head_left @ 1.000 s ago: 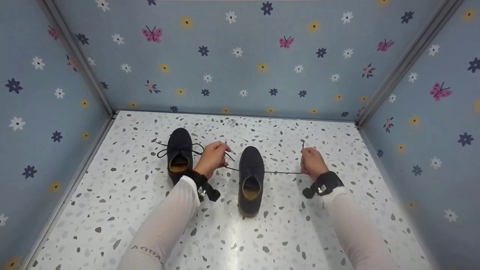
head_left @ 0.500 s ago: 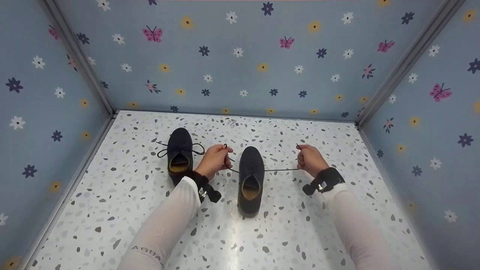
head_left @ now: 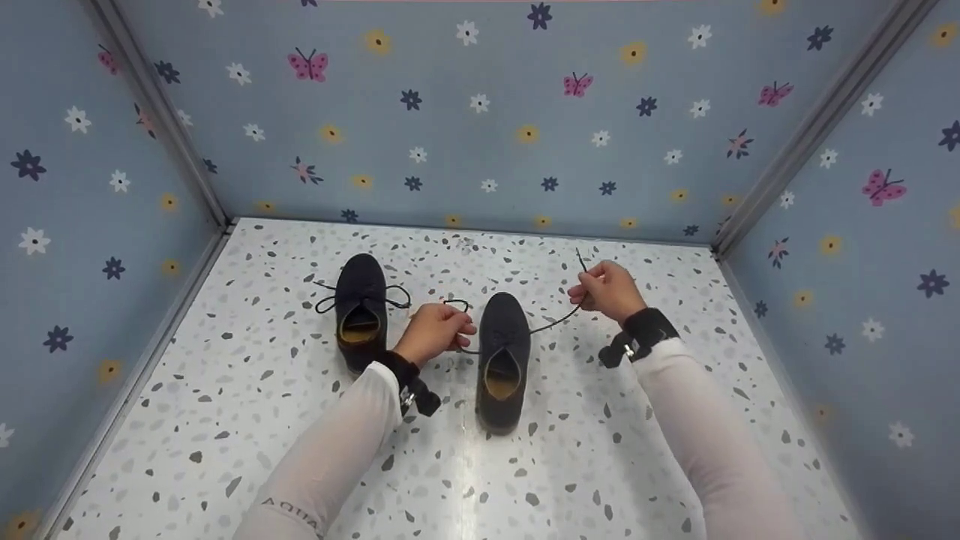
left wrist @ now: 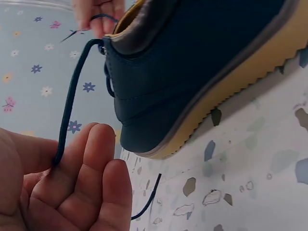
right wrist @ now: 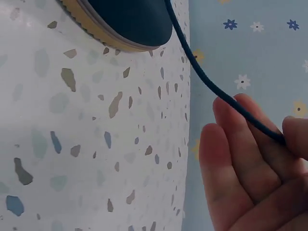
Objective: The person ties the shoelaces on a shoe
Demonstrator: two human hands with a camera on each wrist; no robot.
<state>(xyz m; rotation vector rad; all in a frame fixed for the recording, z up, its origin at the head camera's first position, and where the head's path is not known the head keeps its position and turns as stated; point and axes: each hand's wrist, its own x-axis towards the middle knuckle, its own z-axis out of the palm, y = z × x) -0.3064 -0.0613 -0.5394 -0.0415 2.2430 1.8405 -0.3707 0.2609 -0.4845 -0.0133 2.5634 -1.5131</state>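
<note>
A dark shoe [head_left: 501,405] with a tan inside stands upright on the floor between my hands, its toe pointing away. On its left, my left hand [head_left: 435,330] pinches one end of the shoelace [left wrist: 71,96] between thumb and fingers; a loose tip hangs out below the hand in the left wrist view. My right hand [head_left: 611,289] pinches the other lace end [right wrist: 211,85], which sags from the shoe, its tip sticking up past the fingers. In the left wrist view the shoe's ridged yellowish sole [left wrist: 211,96] shows, and the right hand's fingers appear behind it.
A second dark shoe [head_left: 361,274], its lace tied in a bow, stands left of my left hand. The speckled white floor [head_left: 555,480] is bounded by blue flowered panels [head_left: 480,135] at the back and on both sides.
My right hand has moved inward and away from me, and its lace has gone from taut to slack. My left hand has shifted slightly right and nearer to me. The shoes stay put.
</note>
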